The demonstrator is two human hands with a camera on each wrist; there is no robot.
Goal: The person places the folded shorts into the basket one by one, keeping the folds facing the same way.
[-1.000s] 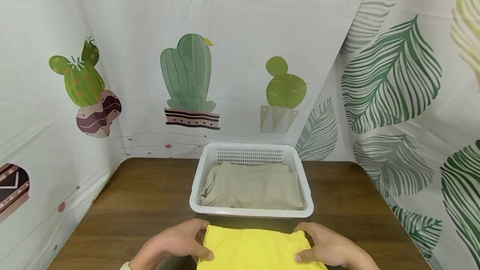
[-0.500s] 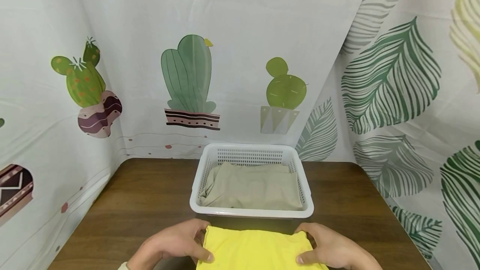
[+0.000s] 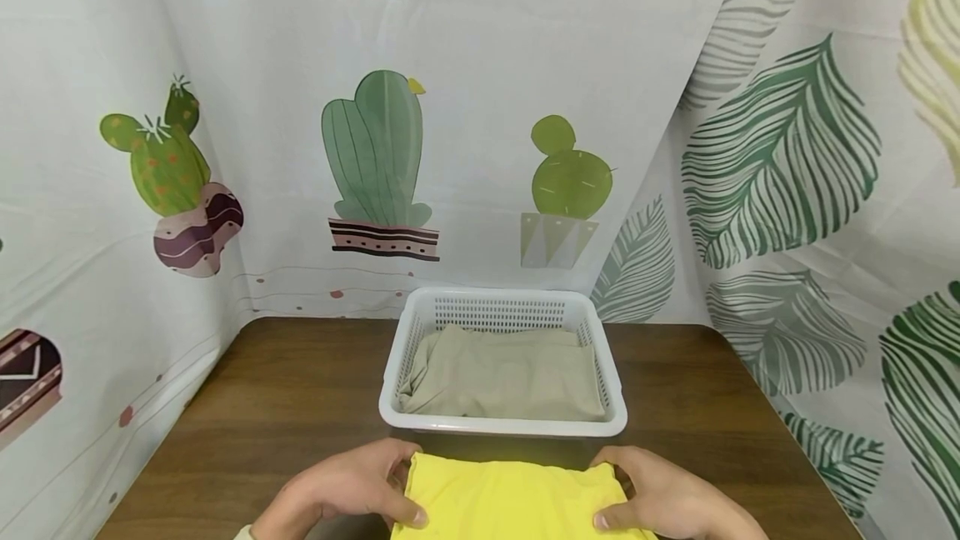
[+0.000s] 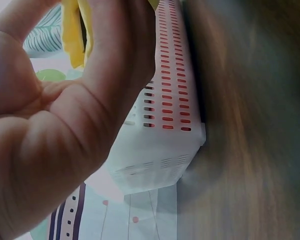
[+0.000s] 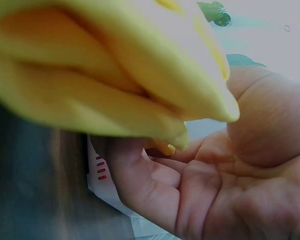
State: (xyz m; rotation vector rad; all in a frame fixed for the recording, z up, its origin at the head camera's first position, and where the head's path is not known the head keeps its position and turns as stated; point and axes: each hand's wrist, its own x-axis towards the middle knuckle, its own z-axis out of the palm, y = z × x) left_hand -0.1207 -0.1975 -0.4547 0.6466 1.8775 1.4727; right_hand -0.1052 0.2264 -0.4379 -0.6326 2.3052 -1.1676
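Note:
A folded yellow cloth (image 3: 510, 500), perhaps a garment, spans the space between both hands at the bottom of the head view. My left hand (image 3: 352, 482) grips its left edge, thumb on top and fingers underneath. On the opposite edge, my right hand (image 3: 663, 492) holds it the same way. The right wrist view shows the thick layered folds of the yellow cloth (image 5: 105, 75) above the curled fingers (image 5: 145, 185). Only a small strip of yellow cloth (image 4: 72, 37) shows in the left wrist view. The cloth's near part falls below the head view.
Just beyond the cloth, a white perforated plastic basket (image 3: 502, 423) stands on the brown wooden table (image 3: 300, 390). Folded beige cloth (image 3: 510, 373) lies inside it. A white curtain (image 3: 480, 23) printed with cacti and leaves hangs behind the table and along its sides.
Almost nothing differs. Both hands keep their hold on the yellow cloth, with only a very slight shift in the head view.

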